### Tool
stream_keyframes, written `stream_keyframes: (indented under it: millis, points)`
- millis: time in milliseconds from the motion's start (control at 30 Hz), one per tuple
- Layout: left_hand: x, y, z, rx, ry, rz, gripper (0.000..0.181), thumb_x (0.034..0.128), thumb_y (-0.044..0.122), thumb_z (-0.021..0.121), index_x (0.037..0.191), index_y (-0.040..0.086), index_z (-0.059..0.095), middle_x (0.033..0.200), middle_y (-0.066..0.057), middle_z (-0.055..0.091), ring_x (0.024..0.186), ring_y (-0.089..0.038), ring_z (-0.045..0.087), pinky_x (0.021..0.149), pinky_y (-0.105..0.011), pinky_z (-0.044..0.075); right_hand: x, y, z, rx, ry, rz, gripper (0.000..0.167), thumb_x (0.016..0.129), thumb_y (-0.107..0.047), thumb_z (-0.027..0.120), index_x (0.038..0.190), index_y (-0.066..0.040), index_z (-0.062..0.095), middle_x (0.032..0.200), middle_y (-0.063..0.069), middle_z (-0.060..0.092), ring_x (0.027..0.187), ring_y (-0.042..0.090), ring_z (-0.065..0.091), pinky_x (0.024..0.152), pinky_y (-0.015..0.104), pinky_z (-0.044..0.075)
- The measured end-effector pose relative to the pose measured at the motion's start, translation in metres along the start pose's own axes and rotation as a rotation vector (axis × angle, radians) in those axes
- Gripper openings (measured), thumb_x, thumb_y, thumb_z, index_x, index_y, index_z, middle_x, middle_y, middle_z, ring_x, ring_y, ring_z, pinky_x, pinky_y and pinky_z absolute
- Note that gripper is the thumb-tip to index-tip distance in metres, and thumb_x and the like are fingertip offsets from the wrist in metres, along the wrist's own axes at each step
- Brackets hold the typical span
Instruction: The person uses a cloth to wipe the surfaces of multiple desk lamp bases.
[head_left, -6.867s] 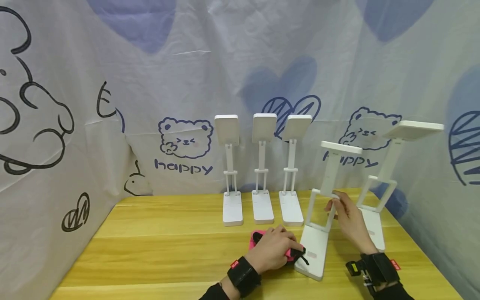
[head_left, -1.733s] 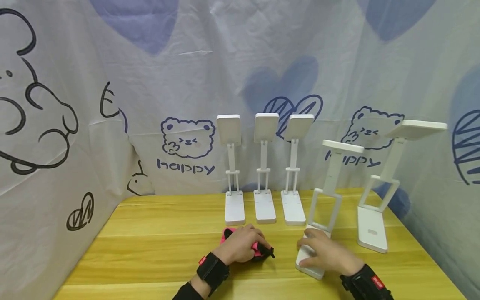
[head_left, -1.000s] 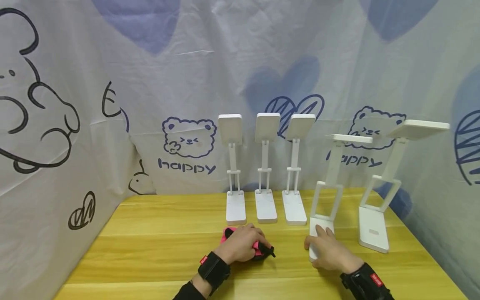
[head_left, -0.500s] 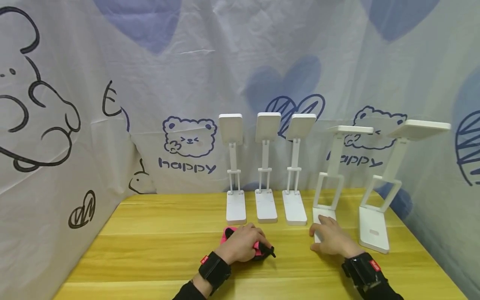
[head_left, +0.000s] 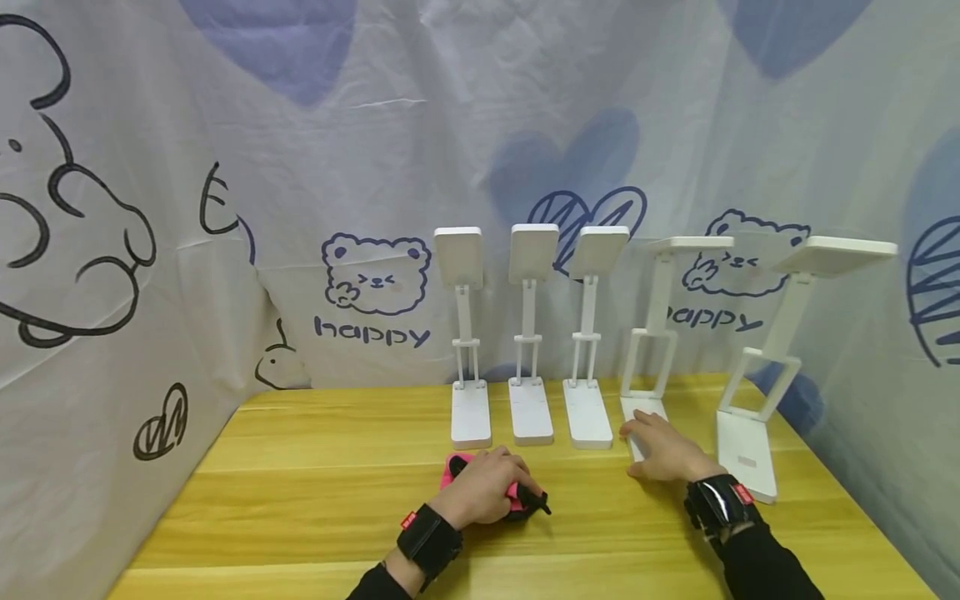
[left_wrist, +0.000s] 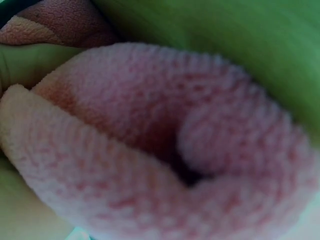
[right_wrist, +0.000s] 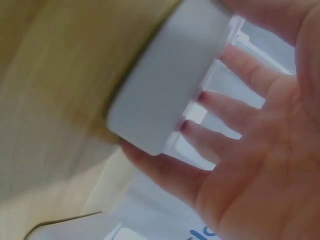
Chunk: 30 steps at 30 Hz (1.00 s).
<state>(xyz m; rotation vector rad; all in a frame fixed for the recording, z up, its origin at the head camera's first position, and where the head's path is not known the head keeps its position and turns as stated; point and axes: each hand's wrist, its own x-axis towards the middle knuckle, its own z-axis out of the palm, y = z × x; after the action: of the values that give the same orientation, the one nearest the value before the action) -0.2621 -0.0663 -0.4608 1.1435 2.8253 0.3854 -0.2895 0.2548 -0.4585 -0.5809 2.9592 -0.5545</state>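
Observation:
In the head view, my right hand (head_left: 662, 447) grips the base of a white folding phone stand (head_left: 648, 407), which stands upright on the table. The right wrist view has several fingertips on top of that base (right_wrist: 160, 75), with the thumb and little finger at its opposite sides. My left hand (head_left: 486, 487) holds a bunched pink and black cloth (head_left: 454, 467) against the table, left of the stand. Fuzzy pink fabric (left_wrist: 100, 165) fills the left wrist view in loose folds, and most of the left fingers are hidden there.
Three more phone stands line the back of the wooden table (head_left: 315, 483): a left one (head_left: 470, 417), a middle one (head_left: 530, 412) and a right one (head_left: 587, 417). Another stand (head_left: 746, 454) is close beside my right wrist. A patterned curtain (head_left: 390, 167) hangs behind.
My right hand has gone from the stand's folding frame to its base, and the stand has slid back toward the row. Earlier my left hand moved left with the cloth; lately it stays still.

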Motion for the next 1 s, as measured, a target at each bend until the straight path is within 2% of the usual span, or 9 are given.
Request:
stream_keyframes:
  millis: [233, 633, 800, 900, 1000]
  points:
    - [-0.002, 0.001, -0.002, 0.003, 0.006, 0.003, 0.047, 0.0813, -0.002, 0.067, 0.107, 0.036, 0.076, 0.116, 0.011, 0.068, 0.104, -0.013, 0.055, 0.094, -0.038, 0.047, 0.014, 0.012, 0.002, 0.044, -0.002, -0.029, 0.030, 0.078, -0.013, 0.078, 0.104, -0.011, 0.064, 0.147, 0.038, 0.033, 0.136, 0.060, 0.026, 0.108, 0.070, 0.022]
    - [-0.001, 0.001, -0.002, 0.002, 0.007, 0.007, 0.045, 0.0816, 0.000, 0.068, 0.107, 0.037, 0.076, 0.114, 0.011, 0.068, 0.104, -0.013, 0.055, 0.094, -0.036, 0.047, 0.027, 0.020, -0.001, 0.093, -0.006, -0.011, 0.026, 0.078, -0.009, 0.078, 0.100, -0.012, 0.065, 0.148, 0.038, 0.031, 0.137, 0.060, 0.021, 0.108, 0.070, 0.020]
    - [0.000, 0.000, -0.001, 0.005, 0.006, 0.009, 0.045, 0.0823, 0.001, 0.068, 0.107, 0.038, 0.075, 0.115, 0.012, 0.068, 0.104, -0.013, 0.055, 0.094, -0.037, 0.046, 0.027, 0.022, 0.000, 0.092, 0.045, -0.036, 0.029, 0.078, -0.014, 0.079, 0.104, -0.008, 0.066, 0.144, 0.037, 0.038, 0.134, 0.058, 0.030, 0.108, 0.068, 0.023]
    - [0.000, -0.001, 0.000, 0.002, 0.001, 0.006, 0.045, 0.0823, 0.001, 0.068, 0.107, 0.038, 0.075, 0.116, 0.012, 0.067, 0.105, -0.013, 0.054, 0.095, -0.038, 0.046, 0.027, 0.024, 0.000, 0.104, 0.097, -0.051, 0.035, 0.083, -0.021, 0.077, 0.111, -0.003, 0.066, 0.135, 0.032, 0.051, 0.127, 0.053, 0.043, 0.105, 0.064, 0.032]
    - [0.000, -0.001, 0.001, -0.004, -0.003, 0.004, 0.046, 0.0817, 0.000, 0.068, 0.107, 0.039, 0.075, 0.117, 0.012, 0.067, 0.106, -0.014, 0.055, 0.095, -0.039, 0.046, 0.025, 0.027, -0.003, 0.115, 0.156, -0.017, 0.039, 0.089, -0.026, 0.070, 0.119, -0.001, 0.064, 0.125, 0.024, 0.061, 0.119, 0.046, 0.054, 0.099, 0.059, 0.041]
